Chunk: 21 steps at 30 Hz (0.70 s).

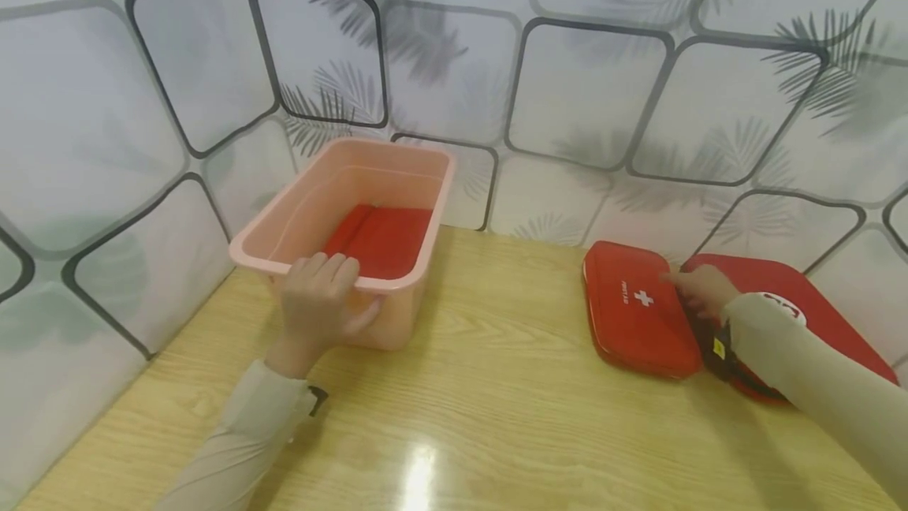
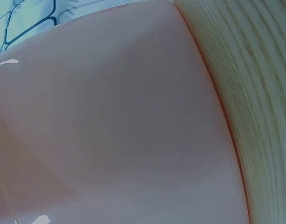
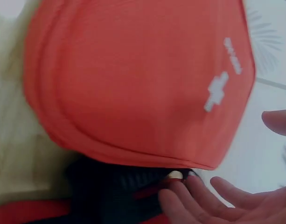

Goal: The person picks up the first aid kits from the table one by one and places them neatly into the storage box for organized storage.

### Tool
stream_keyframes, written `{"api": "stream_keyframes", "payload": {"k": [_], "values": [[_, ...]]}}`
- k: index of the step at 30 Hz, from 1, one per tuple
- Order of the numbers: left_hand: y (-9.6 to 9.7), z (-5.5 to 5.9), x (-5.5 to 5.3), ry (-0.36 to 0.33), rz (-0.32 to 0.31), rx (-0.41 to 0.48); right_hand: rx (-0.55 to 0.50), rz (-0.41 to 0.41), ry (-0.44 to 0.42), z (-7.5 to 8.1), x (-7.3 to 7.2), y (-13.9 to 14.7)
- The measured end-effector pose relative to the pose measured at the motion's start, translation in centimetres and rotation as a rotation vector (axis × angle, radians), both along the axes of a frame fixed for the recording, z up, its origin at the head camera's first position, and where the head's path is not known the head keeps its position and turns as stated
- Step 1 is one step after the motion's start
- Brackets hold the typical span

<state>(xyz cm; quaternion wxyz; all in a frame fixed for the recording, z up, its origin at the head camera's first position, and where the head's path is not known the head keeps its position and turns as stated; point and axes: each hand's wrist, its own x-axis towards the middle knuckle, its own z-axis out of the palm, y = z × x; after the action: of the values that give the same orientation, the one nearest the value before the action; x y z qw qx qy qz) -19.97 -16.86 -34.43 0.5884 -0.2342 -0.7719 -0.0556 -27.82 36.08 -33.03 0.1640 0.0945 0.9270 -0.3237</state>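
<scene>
A pink plastic basin (image 1: 392, 314) stands at the left, with a flat red thing (image 1: 386, 239) lying on its bottom. My left hand (image 1: 319, 298) grips the basin's near rim, fingers over the edge and thumb outside; in the left wrist view the basin's wall (image 2: 129, 107) fills most of the frame. At the right lies a red first aid pouch (image 1: 631, 330) with a white cross. Beside its right edge is my right hand (image 1: 705, 288), fingers apart and loosely bent, the thumb free in the right wrist view. Its fingertips are close to the edge of the pouch (image 3: 133, 84).
A larger red case (image 1: 837, 314) with a white round emblem lies right of the pouch, partly under my right forearm. Black strap-like material (image 3: 110, 191) shows between them. The wooden table (image 1: 496, 400) meets a patterned wall (image 1: 589, 93) behind and at the left.
</scene>
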Motion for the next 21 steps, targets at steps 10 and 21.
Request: {"api": "stream_keyframes", "payload": {"k": [10,21], "values": [[0.0,0.0,0.1,-0.023,-0.003,-0.009,0.111,0.029,0.016,-2.4,0.4,-1.1],[0.0,0.0,0.0,-0.006,-0.004,-0.002,0.168,0.148,0.108,-3.2,-0.4,-3.6]]}}
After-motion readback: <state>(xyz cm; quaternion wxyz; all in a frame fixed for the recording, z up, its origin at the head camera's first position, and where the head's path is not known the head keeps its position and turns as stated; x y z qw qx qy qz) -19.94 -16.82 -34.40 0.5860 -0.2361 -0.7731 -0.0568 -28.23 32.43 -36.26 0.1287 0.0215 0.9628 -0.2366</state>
